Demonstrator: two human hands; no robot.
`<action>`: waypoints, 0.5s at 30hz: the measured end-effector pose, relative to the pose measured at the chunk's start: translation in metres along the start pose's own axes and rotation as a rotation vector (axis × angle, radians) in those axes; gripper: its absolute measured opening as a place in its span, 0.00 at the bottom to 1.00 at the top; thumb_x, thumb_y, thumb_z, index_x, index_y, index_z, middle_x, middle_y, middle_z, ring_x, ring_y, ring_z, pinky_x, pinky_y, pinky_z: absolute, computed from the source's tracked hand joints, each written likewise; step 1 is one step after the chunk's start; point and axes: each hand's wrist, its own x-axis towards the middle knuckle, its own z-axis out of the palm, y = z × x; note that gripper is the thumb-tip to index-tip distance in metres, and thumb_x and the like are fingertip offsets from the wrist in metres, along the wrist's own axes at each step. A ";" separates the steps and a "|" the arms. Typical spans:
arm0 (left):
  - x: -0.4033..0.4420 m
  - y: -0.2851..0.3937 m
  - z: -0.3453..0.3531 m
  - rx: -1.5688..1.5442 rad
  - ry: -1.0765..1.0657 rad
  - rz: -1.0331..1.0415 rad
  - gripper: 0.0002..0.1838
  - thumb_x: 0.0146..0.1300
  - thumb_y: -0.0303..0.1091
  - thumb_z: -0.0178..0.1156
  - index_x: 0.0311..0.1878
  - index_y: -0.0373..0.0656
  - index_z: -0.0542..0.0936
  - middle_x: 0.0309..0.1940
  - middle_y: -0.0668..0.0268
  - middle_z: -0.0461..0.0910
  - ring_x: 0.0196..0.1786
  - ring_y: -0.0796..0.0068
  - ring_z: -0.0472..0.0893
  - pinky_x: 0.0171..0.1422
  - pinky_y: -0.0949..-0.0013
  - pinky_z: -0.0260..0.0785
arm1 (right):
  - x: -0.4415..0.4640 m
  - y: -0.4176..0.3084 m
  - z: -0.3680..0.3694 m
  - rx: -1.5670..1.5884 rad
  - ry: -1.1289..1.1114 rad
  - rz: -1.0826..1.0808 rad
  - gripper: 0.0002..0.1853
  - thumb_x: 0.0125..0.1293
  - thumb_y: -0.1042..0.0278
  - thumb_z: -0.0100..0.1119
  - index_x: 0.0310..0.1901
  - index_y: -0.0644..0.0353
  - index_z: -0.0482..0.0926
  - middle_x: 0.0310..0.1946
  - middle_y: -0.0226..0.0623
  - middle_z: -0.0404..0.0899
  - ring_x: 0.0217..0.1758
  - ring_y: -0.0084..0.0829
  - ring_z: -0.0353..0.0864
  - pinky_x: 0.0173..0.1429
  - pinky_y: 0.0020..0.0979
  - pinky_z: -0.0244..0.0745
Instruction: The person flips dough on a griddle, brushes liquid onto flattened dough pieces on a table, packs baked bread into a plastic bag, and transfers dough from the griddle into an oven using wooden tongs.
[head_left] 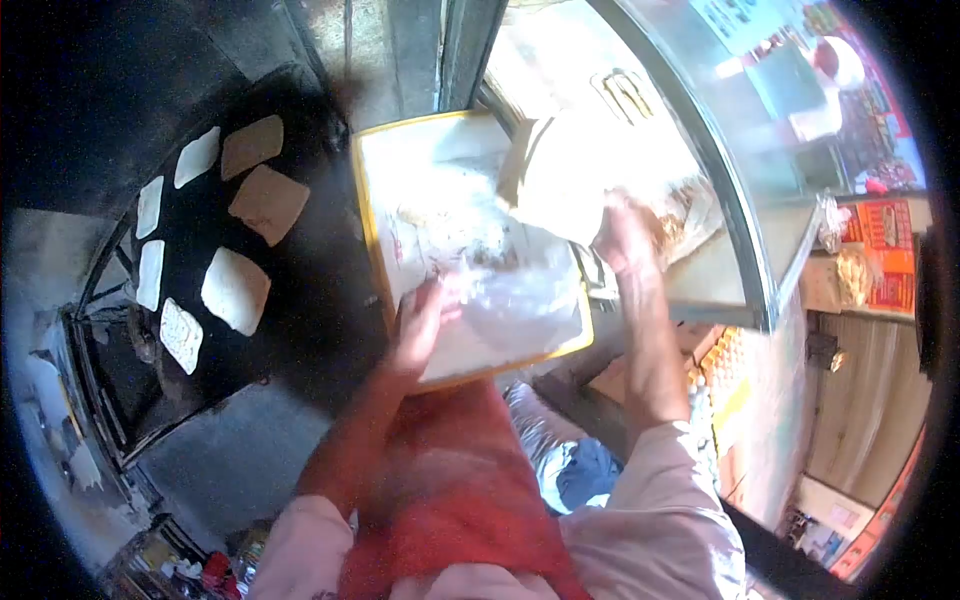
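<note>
A white cutting board [480, 355] with a yellow rim lies in front of me. My left hand [430, 315] is over its lower left part, blurred, at the edge of a clear plastic bag [515, 295]; the fingers are smeared, and whether they grip the bag is unclear. To the right, my right hand [628, 235] reaches to a pale, overexposed stack of flatbread [570, 180] beside the board. Its fingers are blurred by motion and glare. A brownish food in plastic [670, 225] is just right of that hand.
Several flat dough pieces [235, 290] lie on a round black griddle [300, 310] at the left. A curved glass case with a metal frame [735, 200] borders the right. Beyond the glass is a person [825, 100]. Orange signs [887, 255] hang at far right.
</note>
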 end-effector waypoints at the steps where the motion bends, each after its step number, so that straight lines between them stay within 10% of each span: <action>1: -0.007 0.017 0.005 -0.044 -0.022 0.010 0.30 0.75 0.52 0.41 0.65 0.34 0.68 0.62 0.52 0.71 0.62 0.60 0.74 0.64 0.56 0.69 | -0.026 0.010 0.001 -0.001 -0.053 0.058 0.20 0.60 0.69 0.53 0.52 0.70 0.76 0.46 0.41 0.81 0.48 0.31 0.82 0.53 0.30 0.78; 15: -0.109 0.071 0.062 0.122 -0.388 0.198 0.19 0.66 0.31 0.59 0.58 0.36 0.75 0.47 0.62 0.81 0.48 0.75 0.81 0.53 0.72 0.75 | -0.271 0.105 0.063 0.419 0.021 0.090 0.33 0.55 0.76 0.66 0.64 0.67 0.65 0.55 0.45 0.77 0.56 0.37 0.80 0.56 0.33 0.80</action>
